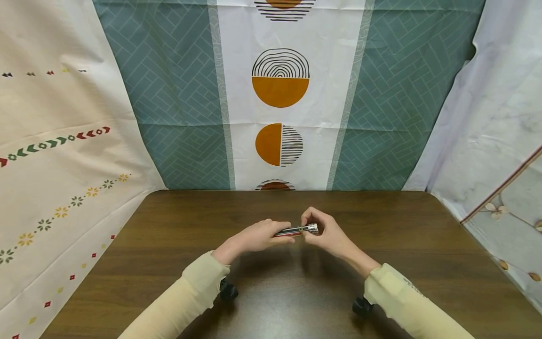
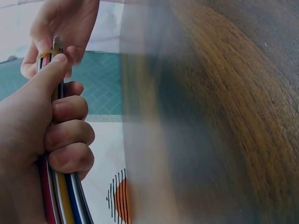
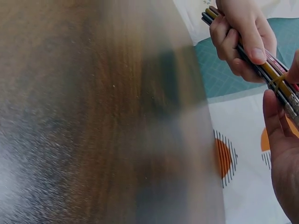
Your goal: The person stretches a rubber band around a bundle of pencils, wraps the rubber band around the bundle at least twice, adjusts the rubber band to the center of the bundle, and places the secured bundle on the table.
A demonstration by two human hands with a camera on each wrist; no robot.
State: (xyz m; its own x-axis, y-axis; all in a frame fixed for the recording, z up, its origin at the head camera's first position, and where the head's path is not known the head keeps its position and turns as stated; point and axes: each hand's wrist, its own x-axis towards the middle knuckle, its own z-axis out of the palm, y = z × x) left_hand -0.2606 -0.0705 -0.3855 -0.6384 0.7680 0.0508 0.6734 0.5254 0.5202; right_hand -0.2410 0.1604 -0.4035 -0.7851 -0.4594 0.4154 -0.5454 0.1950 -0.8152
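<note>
A bundle of pencils (image 1: 289, 232) in several colours is held above the table, lying roughly level. My left hand (image 1: 264, 234) grips the bundle along its middle, with the fingers curled round it in the left wrist view. Near the metal-tipped end a yellow rubber band (image 3: 277, 83) circles the pencils. My right hand (image 1: 328, 233) is at that end, thumb and fingers pinching at the band. In the right wrist view, the band appears crossed over itself. Part of the bundle is hidden under the left hand's fingers.
The brown wooden table (image 1: 169, 235) lies beneath both hands. A patterned curtain (image 1: 178, 94) hangs along its far edge, with more cloth at the left and right sides. Dark wrist-worn devices (image 1: 229, 291) show below the cuffs.
</note>
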